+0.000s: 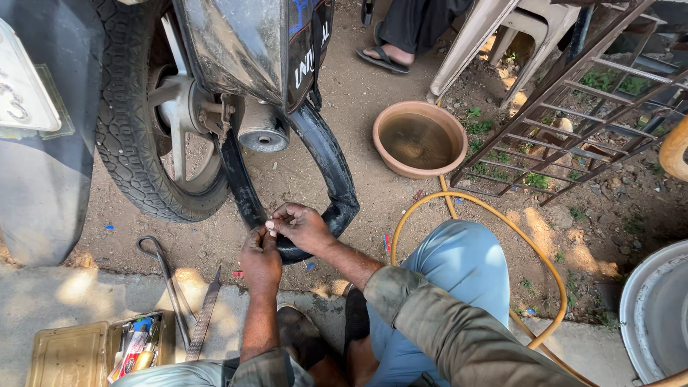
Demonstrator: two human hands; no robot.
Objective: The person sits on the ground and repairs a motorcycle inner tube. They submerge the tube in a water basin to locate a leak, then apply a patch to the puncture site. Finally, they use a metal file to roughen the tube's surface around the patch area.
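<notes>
Toolbox sits closest to you at lower left, an open brass-coloured tin with small tubes and bits inside, and next to it a flat file and a bent tyre lever lie on the concrete step. Just past your knees, both hands meet on the black inner tube. Your left hand comes up from below and your right hand comes in from the right, and the fingers of both are pressed together, pinching one small spot on the tube's lowest bend. Your left hand is the nearer of the two. From that spot the tube runs away from you as a U, its long axis pointing up toward the motorbike wheel, one leg going to the hub and the other up behind the exhaust.

Can't really make out what's between your fingertips, they cover it. Further out there's a yellow hose looping across the dirt, a clay basin of murky water, a metal grille, and someone's sandalled foot at the top edge, cut off.
</notes>
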